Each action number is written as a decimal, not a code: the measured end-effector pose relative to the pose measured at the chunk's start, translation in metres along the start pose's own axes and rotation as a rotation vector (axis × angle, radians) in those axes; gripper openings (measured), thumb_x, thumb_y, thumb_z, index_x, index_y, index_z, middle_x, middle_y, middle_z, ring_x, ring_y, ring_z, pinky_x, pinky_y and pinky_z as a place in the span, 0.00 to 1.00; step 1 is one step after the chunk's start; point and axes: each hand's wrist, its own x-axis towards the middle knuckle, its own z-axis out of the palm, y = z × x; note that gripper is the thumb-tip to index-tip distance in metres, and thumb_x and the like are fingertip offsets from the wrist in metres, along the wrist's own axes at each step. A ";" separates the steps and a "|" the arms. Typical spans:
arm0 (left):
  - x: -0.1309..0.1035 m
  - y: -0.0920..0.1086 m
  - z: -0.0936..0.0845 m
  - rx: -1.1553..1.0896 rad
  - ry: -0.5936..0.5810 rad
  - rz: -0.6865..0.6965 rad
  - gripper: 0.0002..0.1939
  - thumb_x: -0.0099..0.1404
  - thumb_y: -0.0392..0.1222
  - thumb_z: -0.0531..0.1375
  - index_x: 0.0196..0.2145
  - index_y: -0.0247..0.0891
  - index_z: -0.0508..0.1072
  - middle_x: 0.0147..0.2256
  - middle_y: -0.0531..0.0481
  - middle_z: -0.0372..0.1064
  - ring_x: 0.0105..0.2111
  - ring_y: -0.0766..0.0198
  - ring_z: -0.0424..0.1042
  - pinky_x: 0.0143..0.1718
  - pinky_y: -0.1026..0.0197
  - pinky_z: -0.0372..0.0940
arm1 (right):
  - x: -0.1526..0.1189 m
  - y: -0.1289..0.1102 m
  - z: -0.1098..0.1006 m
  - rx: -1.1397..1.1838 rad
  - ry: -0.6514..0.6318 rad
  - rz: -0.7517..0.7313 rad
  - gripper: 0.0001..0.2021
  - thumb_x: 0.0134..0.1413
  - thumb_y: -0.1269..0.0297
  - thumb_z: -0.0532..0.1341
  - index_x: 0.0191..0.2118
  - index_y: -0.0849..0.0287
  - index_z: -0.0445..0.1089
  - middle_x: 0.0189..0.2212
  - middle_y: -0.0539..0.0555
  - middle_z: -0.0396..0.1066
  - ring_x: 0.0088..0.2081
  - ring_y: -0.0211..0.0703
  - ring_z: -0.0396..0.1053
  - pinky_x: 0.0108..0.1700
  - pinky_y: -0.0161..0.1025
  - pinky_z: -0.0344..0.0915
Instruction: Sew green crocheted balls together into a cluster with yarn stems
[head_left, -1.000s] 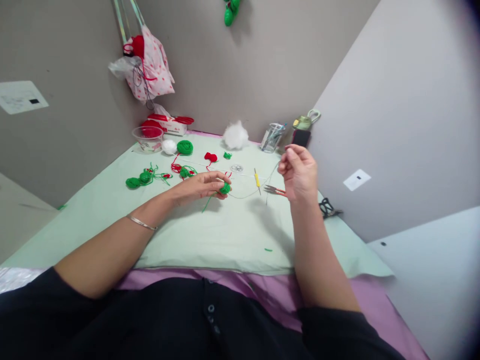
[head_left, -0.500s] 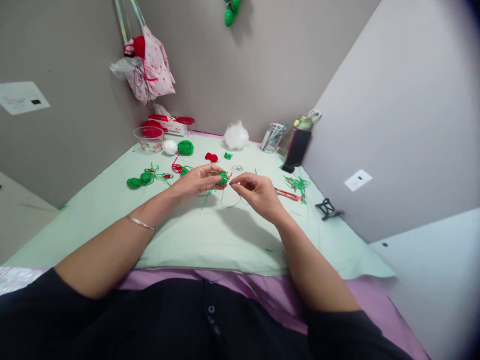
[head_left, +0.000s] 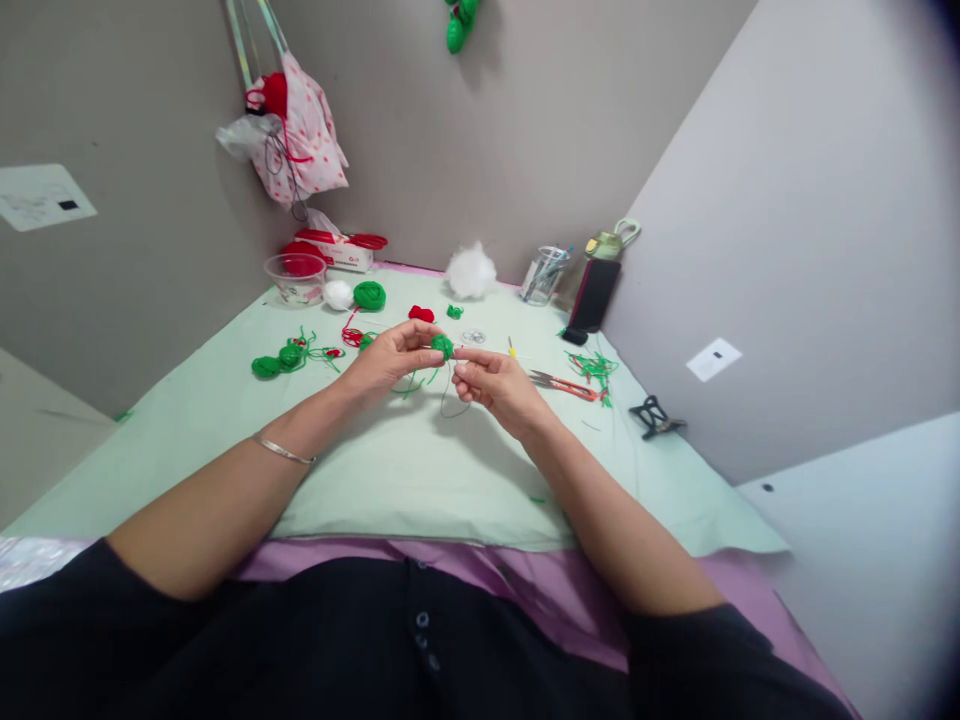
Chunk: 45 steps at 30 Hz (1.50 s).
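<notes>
Above the pale green table, both hands meet near the middle. The right hand, which was raised high one second ago, is now low beside the left, so both work closely at one piece. Its fingers are bent, with a narrow opening; I cannot tell if they pinch a needle. The left hand holds the small green ball between thumb and fingers. A thin dark thread hangs below in a loop.
</notes>
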 end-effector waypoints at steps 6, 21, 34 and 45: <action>0.002 -0.004 -0.006 0.078 0.029 0.108 0.20 0.55 0.43 0.73 0.44 0.39 0.75 0.45 0.49 0.73 0.41 0.63 0.73 0.51 0.55 0.67 | 0.000 0.002 -0.002 0.037 -0.117 0.168 0.17 0.38 0.58 0.77 0.32 0.63 0.77 0.23 0.48 0.73 0.22 0.29 0.66 0.26 0.28 0.64; 0.001 0.000 -0.008 -0.096 -0.032 -0.116 0.20 0.57 0.44 0.72 0.46 0.37 0.77 0.43 0.47 0.78 0.40 0.62 0.78 0.54 0.53 0.69 | -0.013 -0.012 0.000 -0.524 0.118 -0.467 0.11 0.54 0.61 0.65 0.44 0.56 0.71 0.24 0.45 0.69 0.23 0.34 0.65 0.29 0.35 0.62; 0.000 0.002 -0.007 -0.200 -0.043 -0.134 0.18 0.60 0.40 0.71 0.48 0.36 0.77 0.43 0.48 0.79 0.39 0.65 0.79 0.55 0.57 0.71 | -0.011 -0.009 -0.003 -0.630 0.168 -0.493 0.07 0.56 0.61 0.64 0.34 0.56 0.79 0.31 0.52 0.72 0.29 0.38 0.64 0.32 0.38 0.60; 0.002 -0.001 -0.008 -0.104 -0.046 -0.105 0.18 0.57 0.41 0.71 0.45 0.38 0.78 0.43 0.48 0.78 0.41 0.63 0.78 0.56 0.52 0.69 | -0.012 -0.008 -0.001 -0.774 0.135 -0.501 0.07 0.57 0.64 0.63 0.33 0.56 0.79 0.30 0.52 0.73 0.30 0.39 0.64 0.36 0.39 0.61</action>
